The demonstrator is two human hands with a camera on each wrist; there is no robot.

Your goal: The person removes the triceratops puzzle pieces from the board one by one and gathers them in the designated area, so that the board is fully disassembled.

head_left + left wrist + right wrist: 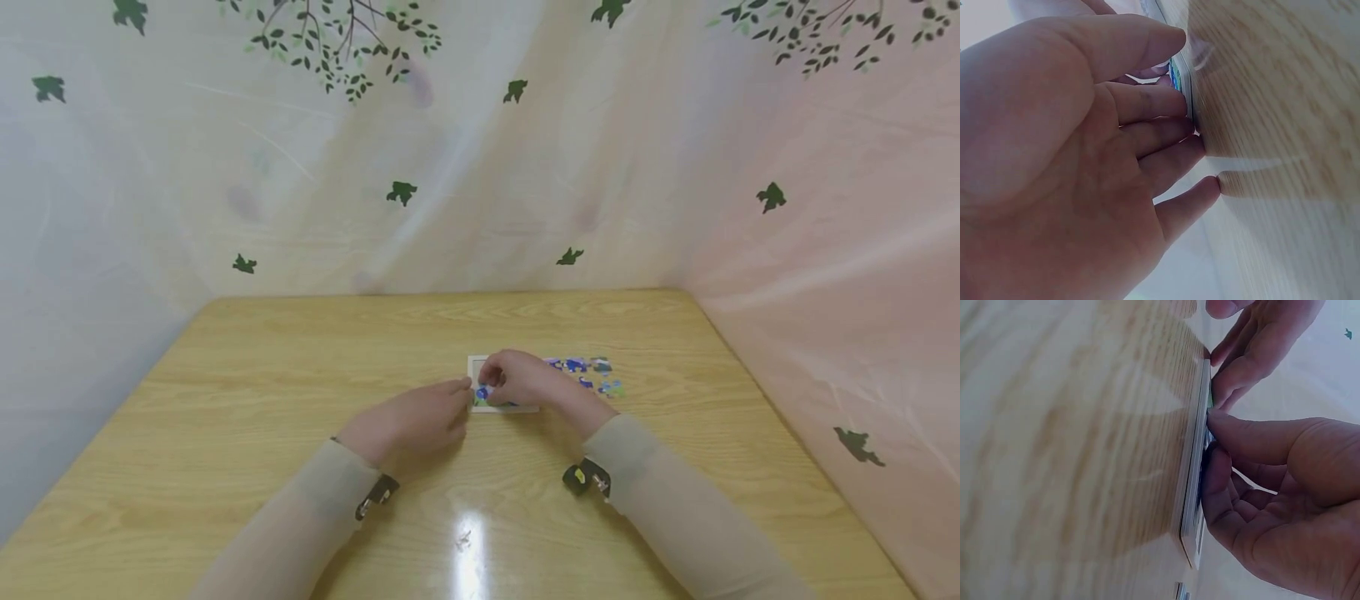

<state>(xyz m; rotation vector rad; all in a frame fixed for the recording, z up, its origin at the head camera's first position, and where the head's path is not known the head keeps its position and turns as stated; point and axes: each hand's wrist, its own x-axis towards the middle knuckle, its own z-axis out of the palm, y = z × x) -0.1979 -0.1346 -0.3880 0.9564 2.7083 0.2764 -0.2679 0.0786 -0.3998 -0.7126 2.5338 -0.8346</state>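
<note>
A small jigsaw puzzle in a shallow tray with a pale frame [517, 409] lies flat on the table. My right hand [525, 377] is over it, thumb and curled forefinger pinching a dark puzzle piece [1210, 448] low against the puzzle; the fingers hide most of that piece. Blue and green fitted pieces [482, 393] show at the tray's left end. At that end my left hand [416, 421] rests with its fingers extended, fingertips right at the frame's edge. The left wrist view shows its palm [1085, 162] facing the camera, the lower fingertips on the wood.
Loose puzzle pieces [576, 365] in blue, purple and green lie on the table right of the tray, partly behind my right wrist. A wooden table [300, 342] spreads around them. Leaf-printed cloth [480, 167] hangs at the back and sides.
</note>
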